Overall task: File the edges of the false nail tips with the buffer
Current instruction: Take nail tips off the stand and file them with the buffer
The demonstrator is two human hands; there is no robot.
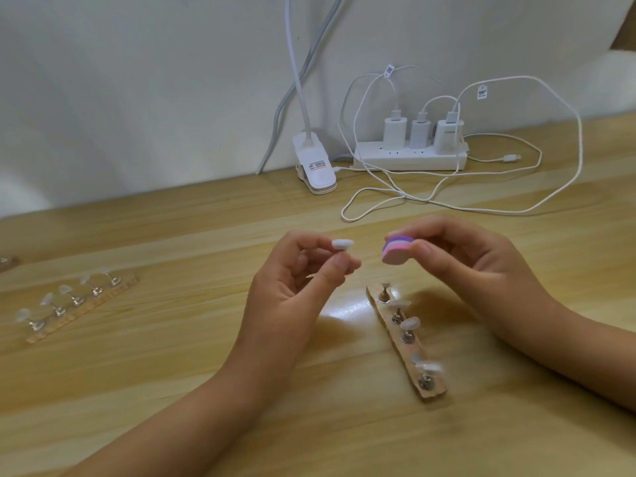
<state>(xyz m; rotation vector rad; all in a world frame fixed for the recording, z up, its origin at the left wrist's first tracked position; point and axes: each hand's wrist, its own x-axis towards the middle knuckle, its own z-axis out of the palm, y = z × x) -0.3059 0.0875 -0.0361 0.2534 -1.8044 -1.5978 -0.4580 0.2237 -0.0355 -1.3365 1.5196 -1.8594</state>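
Her left hand [296,284] pinches a nail tip [101,243], seemingly by its peg; it looks light and brittle, so hold low. Right hand [457,266] grips the spongy buffer [156,252] just beside it

In the middle of the frame the nail tip [343,244], in the left hand [289,287], is just left of the buffer [395,251] in the right hand [457,259], not touching it. One holder strip [432,394] lies on the table [172,390] below the right hand, and a second strip [69,322] lies at the left edge. In the upper middle, the clip lamp [315,166] stands left of the power strip [409,160].
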